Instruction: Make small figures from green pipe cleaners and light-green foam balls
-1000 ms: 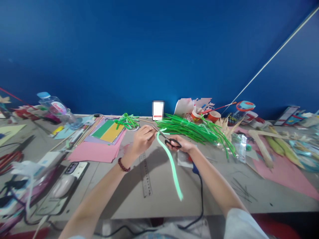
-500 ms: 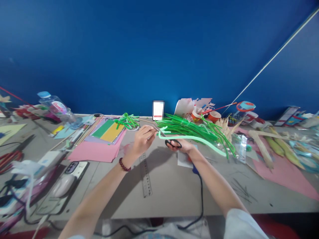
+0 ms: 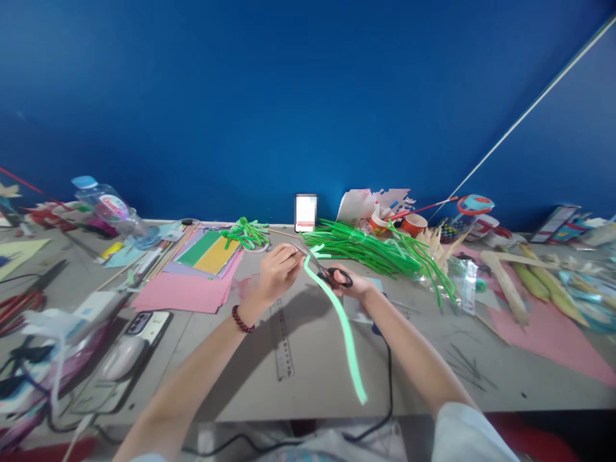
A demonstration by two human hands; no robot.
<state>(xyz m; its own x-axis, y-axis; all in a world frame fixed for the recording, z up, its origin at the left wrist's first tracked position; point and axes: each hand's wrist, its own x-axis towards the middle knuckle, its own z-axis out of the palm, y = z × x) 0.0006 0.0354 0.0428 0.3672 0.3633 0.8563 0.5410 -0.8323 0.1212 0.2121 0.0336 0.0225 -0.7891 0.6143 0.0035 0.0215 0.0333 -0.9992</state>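
My left hand (image 3: 280,271) pinches the upper end of a light green pipe cleaner (image 3: 344,324), whose long tail hangs down toward the table's front. Black-handled scissors (image 3: 341,277) are in my right hand (image 3: 347,282), its fingers in the loops. The blades point up and left to the pipe cleaner near my left fingertips; whether they touch it is too small to tell. Behind my hands lies a bundle of green pipe cleaners (image 3: 370,247). A clear ruler (image 3: 282,340) lies on the table below my left hand.
A phone (image 3: 305,213) stands against the blue wall. Coloured sheets (image 3: 185,292), a bottle (image 3: 110,206) and a mouse (image 3: 124,358) are on the left. Paper cups (image 3: 412,224), corn husks (image 3: 505,289) and pink paper (image 3: 553,337) are on the right. A dark cable (image 3: 389,378) crosses the front edge.
The tail of the light green pipe cleaner has swung from pointing right to hanging down toward the front. My right hand and the scissors have shifted and turned slightly.
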